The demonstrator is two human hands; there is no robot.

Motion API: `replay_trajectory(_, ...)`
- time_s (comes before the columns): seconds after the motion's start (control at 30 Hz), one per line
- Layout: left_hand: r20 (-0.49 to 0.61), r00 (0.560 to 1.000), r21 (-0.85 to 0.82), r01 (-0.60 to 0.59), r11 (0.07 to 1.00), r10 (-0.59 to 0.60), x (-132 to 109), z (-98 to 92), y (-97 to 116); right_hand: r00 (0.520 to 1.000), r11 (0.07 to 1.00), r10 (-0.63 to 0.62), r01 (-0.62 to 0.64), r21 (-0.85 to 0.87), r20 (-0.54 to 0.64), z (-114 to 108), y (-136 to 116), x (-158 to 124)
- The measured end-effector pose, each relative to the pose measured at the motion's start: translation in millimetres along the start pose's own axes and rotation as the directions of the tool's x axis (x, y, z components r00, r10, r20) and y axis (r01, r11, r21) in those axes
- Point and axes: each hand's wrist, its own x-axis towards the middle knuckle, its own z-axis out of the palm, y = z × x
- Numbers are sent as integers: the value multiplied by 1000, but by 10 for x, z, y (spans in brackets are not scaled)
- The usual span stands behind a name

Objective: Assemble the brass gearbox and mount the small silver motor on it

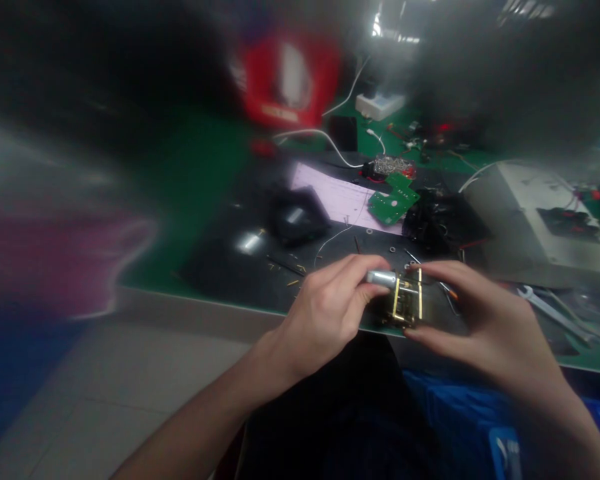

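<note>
Between my two hands is a small gear motor (381, 278), a silver cylinder joined to a brass-coloured frame (397, 300) with two upright plates. My left hand (333, 303) pinches the silver cylinder between thumb and fingers. On the other side, my right hand (485, 313) spans the frame, fingers at its top edge and thumb at its lower edge. The assembly is held just over the front edge of the dark mat (240, 280). Fine details of the gears are blurred.
Behind lie a green circuit board (393, 203), a paper sheet (330, 193), a black square part (300, 217) and scattered brass pieces and washers. A wrench (555, 313) and a pale box (540, 220) are at right. A red object (290, 80) stands at the back.
</note>
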Motion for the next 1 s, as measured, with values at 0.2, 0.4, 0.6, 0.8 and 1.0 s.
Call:
replay_trajectory(0.2,-9,1000,9,22,1000,-22,6,0,-4,999,999,-31,31,40,9,22,-27,56)
replay_trajectory(0.4,-24,1000,24,20,1000,-19,12,14,-30,998,996,-59,58,64,13,8,-43,81)
replay_trajectory(0.6,-41,999,35,29,999,-28,23,21,-26,998,996,-66,65,67,7,-5,-32,76)
replay_trajectory(0.8,-51,999,44,10,999,-8,21,56,-15,997,995,-75,74,60,8,-10,8,61)
replay_trajectory(1.0,-42,999,27,-7,1000,8,17,50,-2,996,996,-77,75,39,43,-38,25,57)
